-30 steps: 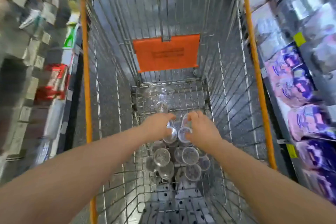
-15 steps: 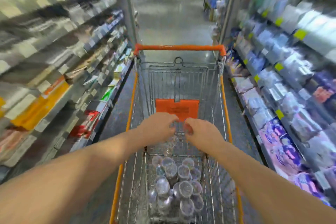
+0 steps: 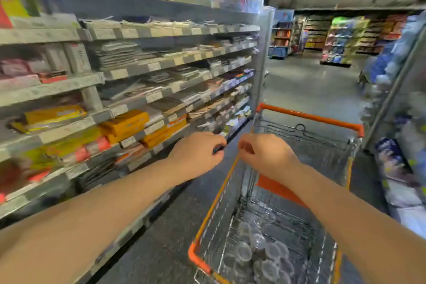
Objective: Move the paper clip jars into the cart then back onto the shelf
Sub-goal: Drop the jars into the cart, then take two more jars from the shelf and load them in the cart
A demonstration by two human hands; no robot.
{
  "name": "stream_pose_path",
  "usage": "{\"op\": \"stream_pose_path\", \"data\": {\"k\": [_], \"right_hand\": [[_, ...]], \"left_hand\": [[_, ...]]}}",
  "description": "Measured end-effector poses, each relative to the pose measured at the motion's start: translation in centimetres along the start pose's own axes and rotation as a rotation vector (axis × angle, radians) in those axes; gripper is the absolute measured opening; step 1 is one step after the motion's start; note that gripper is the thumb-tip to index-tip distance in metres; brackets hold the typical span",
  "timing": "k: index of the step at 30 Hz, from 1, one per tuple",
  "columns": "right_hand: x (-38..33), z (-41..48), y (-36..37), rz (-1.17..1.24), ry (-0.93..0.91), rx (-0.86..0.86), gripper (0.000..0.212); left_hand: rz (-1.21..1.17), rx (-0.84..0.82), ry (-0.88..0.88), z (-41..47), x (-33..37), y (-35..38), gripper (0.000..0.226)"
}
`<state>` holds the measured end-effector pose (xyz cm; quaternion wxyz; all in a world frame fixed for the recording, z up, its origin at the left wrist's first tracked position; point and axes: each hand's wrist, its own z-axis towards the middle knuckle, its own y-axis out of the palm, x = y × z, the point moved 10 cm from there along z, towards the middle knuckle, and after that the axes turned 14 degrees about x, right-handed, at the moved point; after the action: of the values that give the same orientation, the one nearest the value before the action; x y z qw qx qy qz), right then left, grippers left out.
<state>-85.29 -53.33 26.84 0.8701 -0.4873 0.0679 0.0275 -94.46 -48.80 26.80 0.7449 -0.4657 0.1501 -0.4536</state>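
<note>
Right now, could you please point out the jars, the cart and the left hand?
jars (image 3: 262, 258): head view, middle of the cluster.
cart (image 3: 309, 117): head view, orange far bar.
left hand (image 3: 196, 154): head view, back of the hand.

Even, bright shop light, no hard shadows, pale sheen on the far floor (image 3: 311, 80), motion blur smearing the shelves (image 3: 129, 71) at left, edges bowed by the wide lens, paper clip jars (image 3: 260, 258) soft.

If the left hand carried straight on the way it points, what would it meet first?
Probably the low grey metal shelf stacked with paper packs, though depth is unclear.
</note>
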Motion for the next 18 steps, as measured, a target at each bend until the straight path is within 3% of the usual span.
{"op": "stream_pose_path", "data": {"k": [9, 13, 18], "right_hand": [[-26.2, 9.5, 2.5, 0.192, -0.326, 0.084, 0.019], [-39.8, 13.7, 4.1, 0.268, -0.481, 0.136, 0.017], [-54.0, 18.3, 4.8, 0.389, -0.575, 0.216, 0.021]], "left_hand": [[0.312, 0.153, -0.144, -8.8, -16.2, -18.4, 0.016], [0.468, 0.179, -0.247, -13.6, -25.6, -27.7, 0.022], [0.633, 0.239, -0.373, -19.3, -35.1, -38.4, 0.021]]}}
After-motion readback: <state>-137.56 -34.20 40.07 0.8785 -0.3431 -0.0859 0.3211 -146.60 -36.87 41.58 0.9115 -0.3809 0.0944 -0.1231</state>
